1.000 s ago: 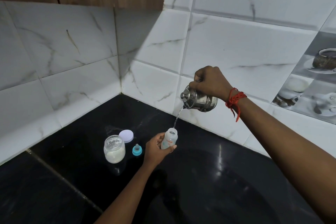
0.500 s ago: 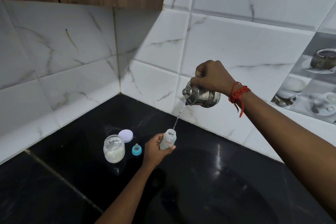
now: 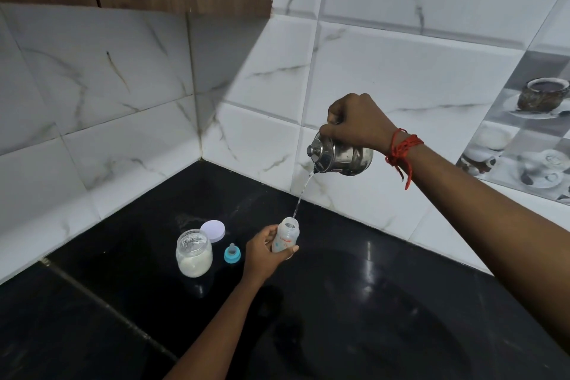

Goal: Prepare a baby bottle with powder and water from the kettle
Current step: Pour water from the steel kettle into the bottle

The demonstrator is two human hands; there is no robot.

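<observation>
- Raised slightly and tipped further than a second ago: steel kettle (image 3: 340, 155), spout end down and to the left, so that a thin water stream (image 3: 303, 191) keeps falling from height into the open neck below.
- Right hand (image 3: 357, 125): fingers curled tight into a fist over the kettle's top handle, knuckles up; grip from above lets the wrist alone set the tilt. Red thread (image 3: 402, 149) tied round that wrist, tails hanging clear of the stream.
- Left hand (image 3: 265, 248): fingers wrapped round the lower body of the baby bottle (image 3: 286, 236), thumb across the near side; bottle held off the black counter (image 3: 354, 302) and leaned a little toward the spout, presumably to meet the slanting stream and keep the mouth unobstructed.
- Bottle position: centre of the scene, below and left of the kettle, just right of the items set aside; fill level not readable.
- Blue teat ring (image 3: 232, 253): standing on the counter just left of the left hand, near for screwing on afterwards.
- Powder jar (image 3: 194, 253): open, further left, white powder in the lower part; its pale lid (image 3: 212, 231) laid flat just behind, touching or nearly so.
- Judged stage: water filling under way; capping yet to come. Main risk judged to be a stream missing the narrow neck.
</observation>
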